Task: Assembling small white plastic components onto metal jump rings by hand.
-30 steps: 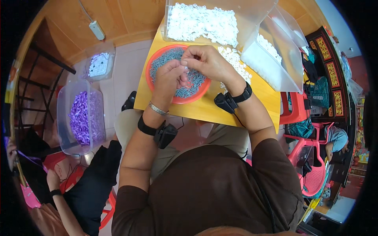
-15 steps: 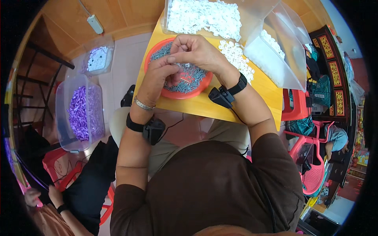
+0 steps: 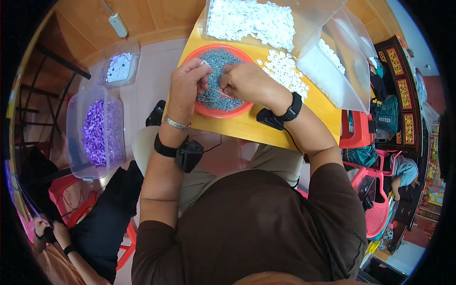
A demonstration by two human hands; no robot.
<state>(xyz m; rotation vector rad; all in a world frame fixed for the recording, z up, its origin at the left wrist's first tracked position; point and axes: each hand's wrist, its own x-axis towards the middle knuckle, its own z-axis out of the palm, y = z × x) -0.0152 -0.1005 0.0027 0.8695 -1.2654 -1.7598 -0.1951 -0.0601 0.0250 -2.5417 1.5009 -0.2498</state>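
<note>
An orange-red basin (image 3: 203,112) full of small grey screws (image 3: 217,61) stands on the yellow table. Over its left side, my left hand (image 3: 185,85) pinches a small white plastic piece (image 3: 204,63) between thumb and index finger. My right hand (image 3: 249,83) reaches down among the screws on the right side, its fingertips pressed together; whatever is between them is hidden. A few thin brownish sticks show among the screws below it. Just right of the basin, a loose pile of small white plastic pieces (image 3: 283,69) lies on the table.
A clear bin (image 3: 205,31) of white pieces stands at the table's far side, and another clear bin (image 3: 320,78) at its right. On the floor at left are a bin of purple pieces (image 3: 97,135) and a smaller box (image 3: 119,69). A co-worker's hands (image 3: 52,228) show lower left.
My hands were touching above the basin and are now apart. The right hand has moved down to the screws; the left has shifted slightly left, its white piece now in plain sight.
</note>
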